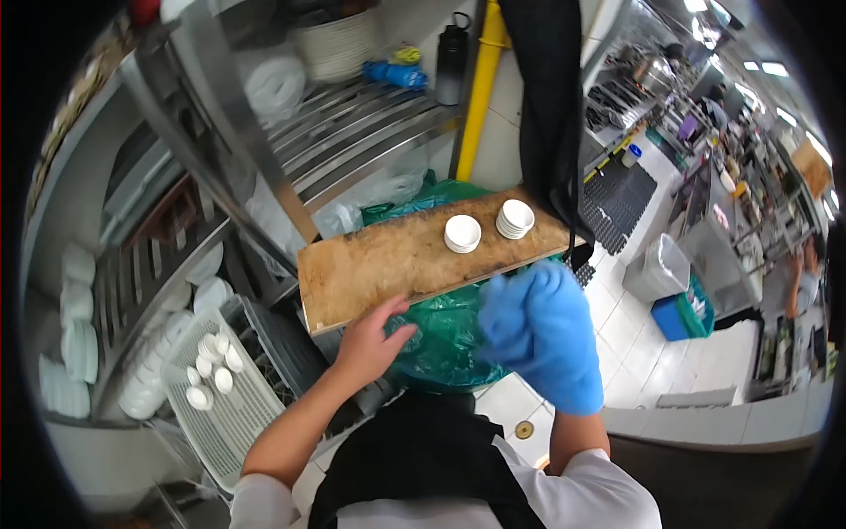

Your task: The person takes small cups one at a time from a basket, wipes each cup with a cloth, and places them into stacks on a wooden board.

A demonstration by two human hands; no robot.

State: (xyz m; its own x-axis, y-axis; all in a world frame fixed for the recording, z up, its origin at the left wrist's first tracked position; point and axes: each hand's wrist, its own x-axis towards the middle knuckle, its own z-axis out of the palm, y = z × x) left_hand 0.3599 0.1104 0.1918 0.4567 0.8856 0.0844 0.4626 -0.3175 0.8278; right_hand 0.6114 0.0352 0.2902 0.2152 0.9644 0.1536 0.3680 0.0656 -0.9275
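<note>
My left hand [374, 339] is bare and empty, thumb and fingers apart, at the front edge of a worn wooden board [379, 264]. My right hand [546, 331] is off the board's right front side, covered in blue that looks like a glove or a cloth. Motion blurs it, so its fingers and anything in them cannot be made out. Two short stacks of small white cups stand on the board: the left stack [463, 234] and the right stack [515, 219]. Under the board is a green plastic bag [441, 339].
A pale plastic basket [238, 423] with several small white cups stands at lower left. Metal shelves [352, 132] hold stacked dishes and a black bottle [448, 57]. A yellow pipe [481, 97] rises behind the board. Right are a waste bin [652, 269], a blue bin [671, 319] and another person's arm.
</note>
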